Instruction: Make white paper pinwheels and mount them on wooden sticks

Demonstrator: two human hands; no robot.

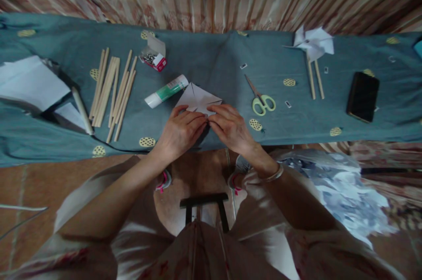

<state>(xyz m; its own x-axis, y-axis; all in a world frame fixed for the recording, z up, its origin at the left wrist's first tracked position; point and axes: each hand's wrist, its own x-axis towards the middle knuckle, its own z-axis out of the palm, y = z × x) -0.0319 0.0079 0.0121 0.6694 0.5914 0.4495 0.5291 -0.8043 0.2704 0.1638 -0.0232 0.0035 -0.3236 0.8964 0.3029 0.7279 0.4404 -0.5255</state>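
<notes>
A white paper square (200,96), slit from its corners toward the middle, lies at the near edge of the cloth-covered table. My left hand (183,130) grips its near left side, fingers bent together. From the other side my right hand (231,129) holds the near right part, and the fingertips of both hands almost meet. The paper's near corner is hidden under the fingers. Just beyond my left hand lies a glue stick (167,91) with a green label. Green-handled scissors (260,97) rest to the right of my right hand.
Several wooden sticks (114,91) lie left, beside a white pen-like tool (81,110) with a dark cord and white paper sheets (36,82). An opened small box (154,56) holds metal bits. Rightward are a paper pinwheel (313,42), two sticks (314,78) and a phone (362,96).
</notes>
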